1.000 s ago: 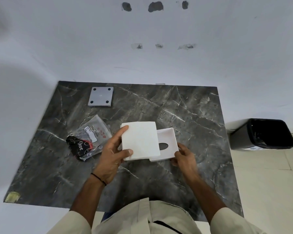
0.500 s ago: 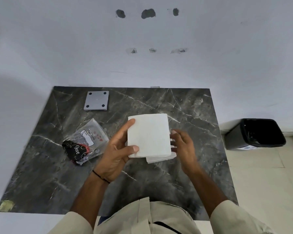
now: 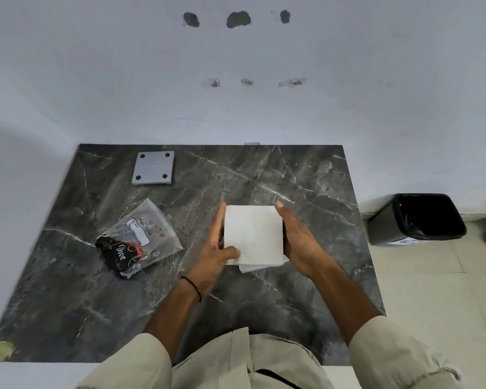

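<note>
A white box lid lies over its white base, of which only a near corner sticks out, in the middle of the dark marble table. My left hand holds the lid at its left edge, thumb on top near the front corner and fingers along the side. My right hand lies against the lid's right side with its fingers straight. The inside of the box is hidden.
A clear plastic pouch with a black "Dove" packet lies left of the box. A grey square plate with four holes sits at the back left. A black bin stands on the floor to the right.
The lid has slid right from beside the base to over it, covering the round dark opening. My right hand went from the base's near edge to the lid's right side.
</note>
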